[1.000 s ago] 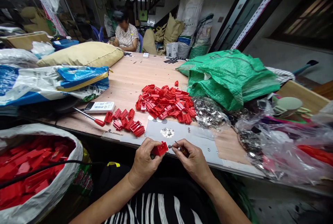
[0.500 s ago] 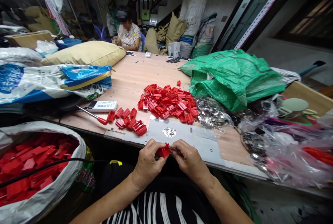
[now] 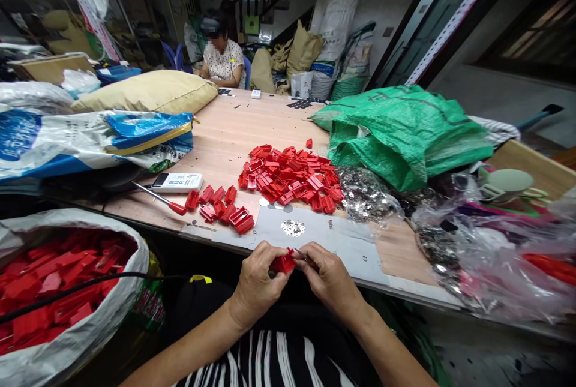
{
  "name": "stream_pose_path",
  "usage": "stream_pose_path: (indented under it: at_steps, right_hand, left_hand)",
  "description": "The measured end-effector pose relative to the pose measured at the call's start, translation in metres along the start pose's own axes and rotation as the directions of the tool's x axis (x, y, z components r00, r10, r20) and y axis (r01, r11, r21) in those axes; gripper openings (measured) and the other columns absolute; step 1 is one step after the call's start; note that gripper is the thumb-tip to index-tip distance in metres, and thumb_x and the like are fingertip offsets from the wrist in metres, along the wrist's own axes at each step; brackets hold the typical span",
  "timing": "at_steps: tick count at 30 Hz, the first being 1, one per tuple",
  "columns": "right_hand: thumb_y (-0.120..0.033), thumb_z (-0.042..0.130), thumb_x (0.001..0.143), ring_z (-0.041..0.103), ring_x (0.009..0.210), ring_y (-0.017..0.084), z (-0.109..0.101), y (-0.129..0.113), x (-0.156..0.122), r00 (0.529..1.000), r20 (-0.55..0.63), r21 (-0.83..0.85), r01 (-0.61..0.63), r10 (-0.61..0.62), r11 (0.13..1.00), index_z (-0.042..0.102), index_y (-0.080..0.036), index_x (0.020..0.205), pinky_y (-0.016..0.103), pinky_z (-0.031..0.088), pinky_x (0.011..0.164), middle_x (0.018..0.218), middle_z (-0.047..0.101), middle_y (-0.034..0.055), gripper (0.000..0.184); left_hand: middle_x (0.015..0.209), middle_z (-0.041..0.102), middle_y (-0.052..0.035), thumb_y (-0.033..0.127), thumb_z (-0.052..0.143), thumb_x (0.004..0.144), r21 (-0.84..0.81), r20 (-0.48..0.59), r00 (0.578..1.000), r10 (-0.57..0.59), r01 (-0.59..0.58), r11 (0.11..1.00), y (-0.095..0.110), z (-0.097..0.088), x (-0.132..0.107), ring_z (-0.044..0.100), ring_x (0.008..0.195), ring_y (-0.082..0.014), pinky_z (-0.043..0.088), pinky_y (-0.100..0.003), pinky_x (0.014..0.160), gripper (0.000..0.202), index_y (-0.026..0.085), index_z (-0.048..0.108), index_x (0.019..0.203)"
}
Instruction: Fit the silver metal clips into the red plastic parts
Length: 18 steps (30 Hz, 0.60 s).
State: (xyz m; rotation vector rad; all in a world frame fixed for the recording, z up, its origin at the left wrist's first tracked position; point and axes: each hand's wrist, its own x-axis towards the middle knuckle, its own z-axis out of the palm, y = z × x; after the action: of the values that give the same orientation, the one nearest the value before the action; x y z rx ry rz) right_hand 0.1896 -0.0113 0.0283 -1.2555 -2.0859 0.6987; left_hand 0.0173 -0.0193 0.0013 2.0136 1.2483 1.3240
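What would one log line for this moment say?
left hand: grips red plastic part | right hand: holds thin tool at it | nearby: red parts pile, green bag

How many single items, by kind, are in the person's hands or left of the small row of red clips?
Red plastic clip, in left hand: 1
Thin pointed tool, in right hand: 1
White remote control: 1
Red-handled screwdriver: 1
Total: 4

My left hand (image 3: pixel 256 282) and right hand (image 3: pixel 330 279) are bare, forearms uncovered; my black top (image 3: pixel 270 363) has white stripes.
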Motion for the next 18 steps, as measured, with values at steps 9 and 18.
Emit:
stream_pose_path:
  at_steps: [9,18]
  right_hand:
    - [-0.037,0.051,0.088,0.048,0.061,0.012,-0.016,0.011,0.000,0.970,0.051,0.197,-0.245,0.239,0.949,0.066,-0.019,0.092,0.024,0.039,0.057,0.077,0.060,0.0005,0.023]
    - [-0.038,0.052,0.088,0.049,0.069,0.013,-0.002,0.016,0.003,0.959,0.104,0.272,-0.282,0.263,0.920,0.056,-0.019,0.082,0.025,0.040,0.064,0.074,0.055,-0.0019,0.021]
  left_hand:
    - [0.078,0.061,-0.0019,0.009,0.064,0.074,0.000,-0.032,0.999,-0.010,0.010,1.000,-0.003,0.000,-0.002,0.058,0.070,-0.0141,0.049,-0.024,0.063,0.023,0.018,0.063,0.095]
    - [0.079,0.061,-0.0023,0.008,0.063,0.076,0.002,-0.005,1.000,-0.003,0.003,1.000,-0.001,0.000,-0.002,0.058,0.071,-0.0146,0.050,-0.026,0.064,0.025,0.019,0.063,0.098]
